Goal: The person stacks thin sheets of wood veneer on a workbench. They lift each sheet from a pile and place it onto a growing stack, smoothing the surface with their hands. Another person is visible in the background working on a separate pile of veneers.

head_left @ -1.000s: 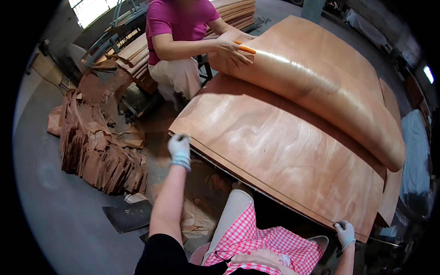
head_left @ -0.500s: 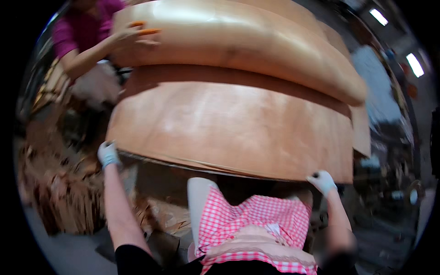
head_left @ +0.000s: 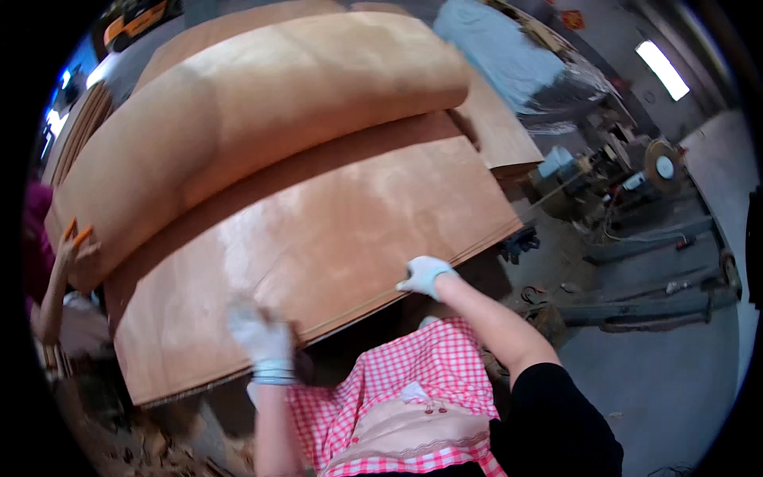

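A stack of thin reddish-brown wood veneer sheets (head_left: 342, 230) lies in front of me, its near edge slanting up to the right. My right hand (head_left: 429, 277), in a white glove, is closed at that edge, thumb over the top sheet. My left hand (head_left: 262, 338), also gloved, is smeared by motion over the near edge, left of the right hand; its fingers cannot be made out. Across the far part of the stack, a large veneer sheet (head_left: 262, 103) is rolled or folded over. A co-worker's hand (head_left: 78, 250) with orange finger covers touches its left end.
Another stack of sheets (head_left: 505, 143) stands behind at the right, near light blue plastic sheeting (head_left: 497, 52). Metal rails (head_left: 644, 306) and machine parts lie on the floor at right. Wood scraps (head_left: 159, 445) litter the lower left.
My view has turned to the right. My left hand has left the sheet's left corner and moved inward; my right hand has moved inward from near the right corner along the edge.
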The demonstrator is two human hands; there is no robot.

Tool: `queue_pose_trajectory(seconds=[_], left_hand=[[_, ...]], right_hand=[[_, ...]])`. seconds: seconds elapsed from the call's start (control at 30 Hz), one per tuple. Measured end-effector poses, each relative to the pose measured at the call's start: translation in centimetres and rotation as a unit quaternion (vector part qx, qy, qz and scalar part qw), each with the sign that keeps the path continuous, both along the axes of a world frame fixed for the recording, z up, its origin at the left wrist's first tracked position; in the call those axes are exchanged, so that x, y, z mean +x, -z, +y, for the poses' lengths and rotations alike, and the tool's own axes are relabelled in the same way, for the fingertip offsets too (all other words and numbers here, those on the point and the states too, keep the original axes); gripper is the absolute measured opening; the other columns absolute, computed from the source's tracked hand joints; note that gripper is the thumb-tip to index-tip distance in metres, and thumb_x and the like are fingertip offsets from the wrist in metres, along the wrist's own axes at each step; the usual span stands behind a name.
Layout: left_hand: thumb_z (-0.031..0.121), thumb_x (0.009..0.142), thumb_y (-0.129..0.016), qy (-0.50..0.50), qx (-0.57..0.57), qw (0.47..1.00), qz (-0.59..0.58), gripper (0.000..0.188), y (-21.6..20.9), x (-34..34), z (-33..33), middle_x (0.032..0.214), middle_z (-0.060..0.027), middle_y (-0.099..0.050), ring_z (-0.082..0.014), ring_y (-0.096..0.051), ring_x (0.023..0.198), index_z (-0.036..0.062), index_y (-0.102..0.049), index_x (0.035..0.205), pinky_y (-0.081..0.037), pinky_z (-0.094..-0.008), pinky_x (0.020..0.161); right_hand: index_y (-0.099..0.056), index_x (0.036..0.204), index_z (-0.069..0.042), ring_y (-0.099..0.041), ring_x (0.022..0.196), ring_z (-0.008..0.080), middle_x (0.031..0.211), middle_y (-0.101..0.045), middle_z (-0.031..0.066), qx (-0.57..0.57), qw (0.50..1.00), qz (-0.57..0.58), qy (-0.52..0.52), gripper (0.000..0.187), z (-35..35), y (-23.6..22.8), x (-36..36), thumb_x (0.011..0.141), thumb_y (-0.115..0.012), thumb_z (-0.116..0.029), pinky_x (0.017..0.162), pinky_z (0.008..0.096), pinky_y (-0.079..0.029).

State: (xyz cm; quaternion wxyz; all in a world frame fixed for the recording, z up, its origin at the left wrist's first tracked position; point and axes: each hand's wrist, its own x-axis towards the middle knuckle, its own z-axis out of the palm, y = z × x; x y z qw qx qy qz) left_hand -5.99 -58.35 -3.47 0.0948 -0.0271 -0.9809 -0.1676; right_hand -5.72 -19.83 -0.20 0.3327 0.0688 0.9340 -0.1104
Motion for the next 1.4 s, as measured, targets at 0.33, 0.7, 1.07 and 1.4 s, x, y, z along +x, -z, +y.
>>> queue_pose_trajectory(seconds=[0.33,0.7,1.07,1.4], left_hand=[[0.049,0.082,-0.073,0.144,0.015,0.982,-0.124,0.102,1.9,0.6,20.6,0.161,-0.0277,-0.026,-0.0398,-0.021,0.151,-0.0072,-0.027,0.154,-0.011,-0.0502,0.126],[0.045,0.079,-0.076,0.12,-0.026,0.983,-0.139,0.103,1.2,0.9,20.1,0.162,-0.025,-0.025,-0.0396,-0.021,0.151,-0.0036,-0.026,0.155,-0.01,-0.0509,0.125],[0.033,0.084,-0.075,0.127,0.053,0.99,-0.043,0.058,1.5,3.6,19.8,0.13,-0.0256,-0.06,-0.0436,-0.053,0.124,0.0019,-0.06,0.131,-0.038,-0.0512,0.109],[0.019,0.076,-0.083,0.295,0.309,0.899,-0.093,0.043,-7.9,8.3,24.7,0.103,-0.0146,-0.069,-0.0293,-0.069,0.087,0.0019,-0.068,0.112,-0.057,-0.0369,0.08]], right_hand=[[-0.074,0.105,-0.003,-0.07,0.1,0.0383,0.105,-0.071,0.0234,-0.115,0.992,0.041,0.015,0.043,5.6,0.1,0.8,0.085,-0.065,-0.04,0.089,0.0463,-0.054],[-0.072,0.115,-0.006,-0.065,0.112,0.0352,0.117,-0.07,0.0196,0.013,0.977,0.088,0.192,0.037,37.7,-0.3,2.3,0.089,-0.067,-0.031,0.095,0.0419,-0.051],[-0.068,0.098,-0.001,-0.067,0.083,0.0294,0.09,-0.071,0.0162,-0.066,0.738,0.416,0.526,0.019,34.3,5.7,8.7,0.093,-0.066,-0.019,0.078,0.0391,-0.052],[-0.067,0.095,-0.001,-0.065,0.092,0.0208,0.098,-0.066,0.0121,-0.44,0.784,0.338,0.278,0.011,4.7,-4.5,12.4,0.09,-0.069,-0.01,0.084,0.0346,-0.052]])
